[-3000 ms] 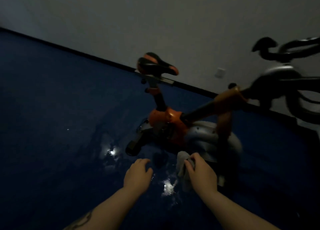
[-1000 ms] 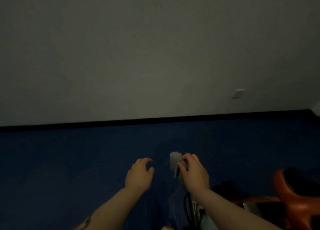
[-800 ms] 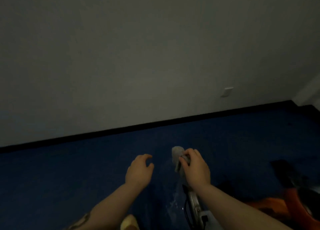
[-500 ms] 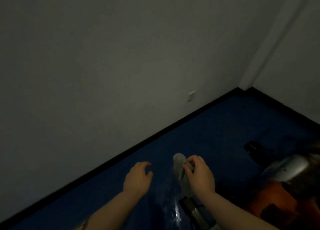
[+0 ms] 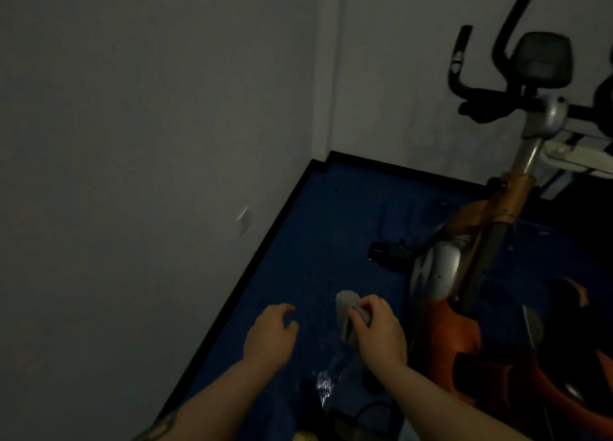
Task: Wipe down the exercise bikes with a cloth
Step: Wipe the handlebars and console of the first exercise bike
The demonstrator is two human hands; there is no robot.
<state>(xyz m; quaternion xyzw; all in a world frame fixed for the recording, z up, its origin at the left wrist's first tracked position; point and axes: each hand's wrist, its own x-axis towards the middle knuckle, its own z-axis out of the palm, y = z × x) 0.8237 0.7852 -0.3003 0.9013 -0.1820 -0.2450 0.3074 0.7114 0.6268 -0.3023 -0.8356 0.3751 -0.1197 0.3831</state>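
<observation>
Dim room, corner of two grey walls (image 5: 132, 142) seen from above; blue floor (image 5: 331, 225) edged by a black skirting strip (image 5: 252, 264). A small pale wall plate (image 5: 243, 220) is noted low on the left wall. Both forearms are extended forward over the floor. The right hand (image 5: 378, 332) is held with fingers curled round a bunched grey cloth (image 5: 346, 308), which is gripped between thumb and fingers so that a rounded wad stands up above the knuckles and a fold hangs down beside the palm. The cloth is held in the air, just left of the bike and not touching it. The left hand (image 5: 270, 334) is held beside it, a little apart, fingers loosely curled and nothing held; a dark mark is seen on the left forearm near the bottom edge. The exercise bike (image 5: 464, 291) is stood to the right: orange frame, silver flywheel cover (image 5: 431, 271), an upright post rising to black handlebars (image 5: 477, 95) and a dark console (image 5: 544, 59). A black pedal (image 5: 386, 251) is seen jutting left from the flywheel cover, above the floor. A bright glint of reflected light (image 5: 325, 384) is recorded on the floor below the hands. Pale tubing of other equipment (image 5: 577, 155) is partly seen at the right edge; its kind cannot be told.
</observation>
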